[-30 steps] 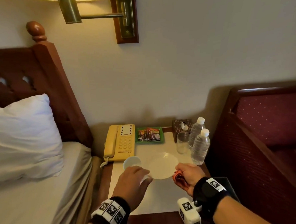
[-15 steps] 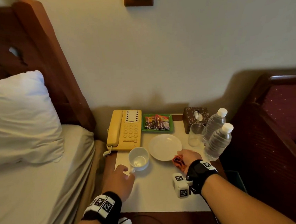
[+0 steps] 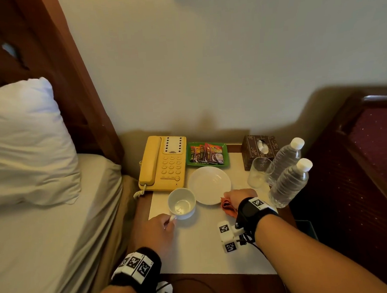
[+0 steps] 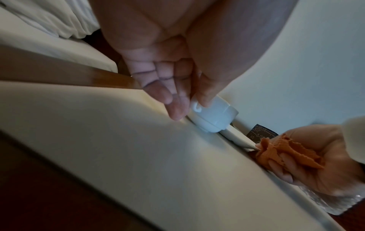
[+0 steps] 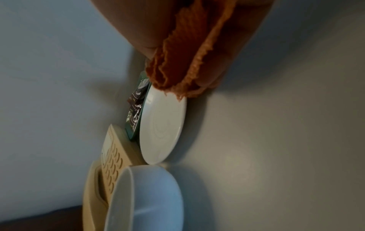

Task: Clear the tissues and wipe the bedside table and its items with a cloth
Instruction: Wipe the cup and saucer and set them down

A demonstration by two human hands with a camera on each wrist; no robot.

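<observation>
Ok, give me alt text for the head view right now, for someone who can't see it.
Over a bedside table, the left hand pinches the handle of a white cup while the right hand holds a bunched orange cloth beside a white saucer. Behind stand a yellow phone, sachet tray, tissue box, glass and two water bottles.

The cream-topped surface (image 3: 208, 254) has a dark wooden edge. A yellow telephone (image 3: 163, 164) stands at ten o'clock and a green tray of sachets (image 3: 207, 155) at twelve. A tissue box (image 3: 259, 148), a glass (image 3: 258, 173) and two water bottles (image 3: 288, 181) are at two. A white saucer (image 3: 209, 185) lies centrally, with a white cup (image 3: 182, 203) just beside it at seven.
</observation>
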